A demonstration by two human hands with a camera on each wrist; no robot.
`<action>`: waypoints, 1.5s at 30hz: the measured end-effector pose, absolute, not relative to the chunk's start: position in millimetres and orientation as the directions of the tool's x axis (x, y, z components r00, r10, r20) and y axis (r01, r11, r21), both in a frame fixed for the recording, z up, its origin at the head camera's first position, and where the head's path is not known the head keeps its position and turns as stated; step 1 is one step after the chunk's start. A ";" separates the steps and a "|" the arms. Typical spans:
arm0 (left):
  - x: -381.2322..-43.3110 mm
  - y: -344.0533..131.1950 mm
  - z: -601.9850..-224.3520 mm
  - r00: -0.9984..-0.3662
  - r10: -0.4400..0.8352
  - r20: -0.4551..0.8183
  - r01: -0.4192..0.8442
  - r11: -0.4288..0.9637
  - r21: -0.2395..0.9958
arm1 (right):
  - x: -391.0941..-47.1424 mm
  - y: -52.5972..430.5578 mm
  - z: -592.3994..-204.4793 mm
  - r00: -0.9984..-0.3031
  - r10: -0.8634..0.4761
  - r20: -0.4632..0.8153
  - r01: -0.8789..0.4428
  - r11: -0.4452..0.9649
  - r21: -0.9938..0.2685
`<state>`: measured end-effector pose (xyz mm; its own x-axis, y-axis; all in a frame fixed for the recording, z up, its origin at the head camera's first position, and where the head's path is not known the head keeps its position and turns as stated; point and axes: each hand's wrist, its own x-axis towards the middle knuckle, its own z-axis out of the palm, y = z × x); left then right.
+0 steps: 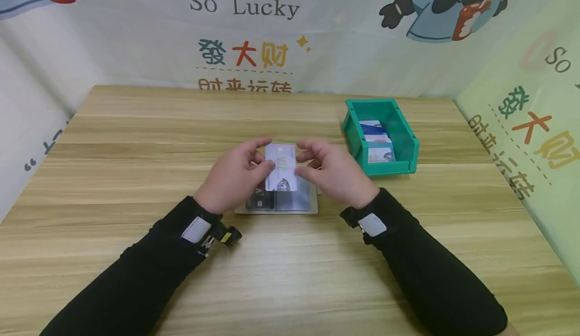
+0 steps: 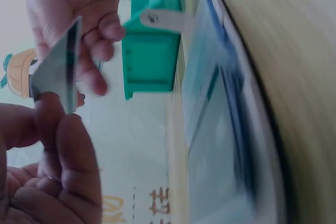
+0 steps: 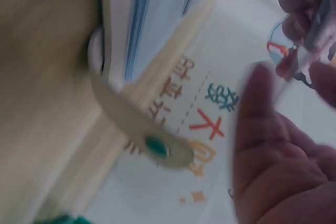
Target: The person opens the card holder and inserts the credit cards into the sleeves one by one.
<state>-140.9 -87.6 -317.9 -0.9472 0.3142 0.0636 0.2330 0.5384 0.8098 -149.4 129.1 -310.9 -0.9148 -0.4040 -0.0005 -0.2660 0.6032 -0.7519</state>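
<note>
A pale VIP card (image 1: 281, 167) is held up above an open card holder (image 1: 294, 201) with clear sleeves. My left hand (image 1: 235, 175) pinches the card's left edge, its thumb on the front. At the right edge is my right hand (image 1: 340, 172), thumb and fingers spread near the card; whether they touch it is unclear. In the left wrist view the card (image 2: 65, 66) appears nearly edge-on. The holder (image 2: 231, 129) lies on the table, its snap strap (image 2: 168, 20) sticking out. A dark card sits in the holder's left sleeve.
Right of the hands stands a green bin (image 1: 382, 139) with several cards (image 1: 378, 137) in it. The wooden table (image 1: 136, 139) meets printed cloth (image 1: 254, 28) at the back and sides.
</note>
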 end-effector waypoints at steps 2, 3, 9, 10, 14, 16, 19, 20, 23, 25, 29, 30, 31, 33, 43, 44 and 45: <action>-142.8 -90.5 -317.5 -0.955 0.295 0.043 0.217 0.590 0.778 | -149.7 131.0 -309.7 -0.894 -0.443 -0.066 -0.312 0.721 -0.618; -143.9 -91.9 -317.7 -0.958 0.285 0.032 0.207 0.613 0.763 | -150.0 131.5 -310.1 -0.881 -0.461 -0.103 -0.339 0.769 -0.541; -149.5 -99.8 -321.2 -0.967 0.250 -0.042 0.147 0.687 0.712 | -148.6 128.4 -320.4 -0.830 -0.497 -0.254 -0.448 0.865 -0.227; -150.2 -100.8 -322.2 -0.967 0.250 -0.054 0.140 0.692 0.708 | -148.3 127.6 -322.3 -0.828 -0.496 -0.261 -0.454 0.867 -0.206; -152.3 -102.8 -326.6 -0.962 0.257 -0.095 0.123 0.716 0.687 | -147.3 125.4 -326.8 -0.817 -0.509 -0.272 -0.472 0.861 -0.193; -153.0 -102.7 -328.5 -0.958 0.266 -0.109 0.128 0.733 0.669 | -147.0 125.5 -327.1 -0.816 -0.509 -0.275 -0.474 0.860 -0.188; -153.4 -102.4 -330.0 -0.951 0.285 -0.119 0.144 0.748 0.647 | -146.5 126.2 -326.4 -0.816 -0.505 -0.280 -0.471 0.863 -0.184; -153.4 -102.3 -330.3 -0.949 0.292 -0.119 0.150 0.751 0.643 | -146.4 126.4 -326.1 -0.816 -0.505 -0.282 -0.470 0.863 -0.184; -153.2 -102.7 -330.9 -0.945 0.304 -0.124 0.159 0.755 0.637 | -145.9 126.5 -325.4 -0.814 -0.505 -0.287 -0.471 0.863 -0.183; -152.9 -103.1 -331.1 -0.943 0.305 -0.129 0.157 0.755 0.637 | -145.9 126.5 -325.0 -0.813 -0.506 -0.290 -0.473 0.863 -0.180; -153.0 -103.6 -332.0 -0.942 0.307 -0.136 0.152 0.753 0.641 | -146.2 126.6 -325.1 -0.812 -0.505 -0.292 -0.473 0.863 -0.177; -153.1 -103.5 -332.6 -0.941 0.309 -0.139 0.151 0.751 0.642 | -146.2 126.7 -325.2 -0.811 -0.506 -0.292 -0.474 0.862 -0.179; -153.2 -103.3 -333.1 -0.940 0.310 -0.142 0.150 0.750 0.644 | -146.3 126.8 -325.3 -0.811 -0.507 -0.291 -0.474 0.862 -0.180; -153.4 -102.8 -334.1 -0.937 0.315 -0.150 0.147 0.746 0.649 | -146.5 127.2 -325.8 -0.810 -0.509 -0.291 -0.476 0.861 -0.179; -152.1 -98.1 -337.7 -0.937 0.310 -0.161 0.141 0.757 0.638 | -146.4 127.5 -325.9 -0.806 -0.517 -0.288 -0.489 0.856 -0.167; -152.0 -97.5 -338.5 -0.938 0.310 -0.154 0.145 0.757 0.637 | -146.5 127.3 -325.8 -0.808 -0.513 -0.291 -0.485 0.858 -0.167; -151.8 -96.9 -339.2 -0.939 0.310 -0.148 0.150 0.758 0.635 | -146.4 127.2 -325.5 -0.809 -0.510 -0.294 -0.481 0.860 -0.169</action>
<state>-151.8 -96.9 -339.2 -0.9393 0.3096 -0.1477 0.1501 0.7580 0.6347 -146.4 127.2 -325.5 -0.8086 -0.5099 -0.2937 -0.4810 0.8602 -0.1694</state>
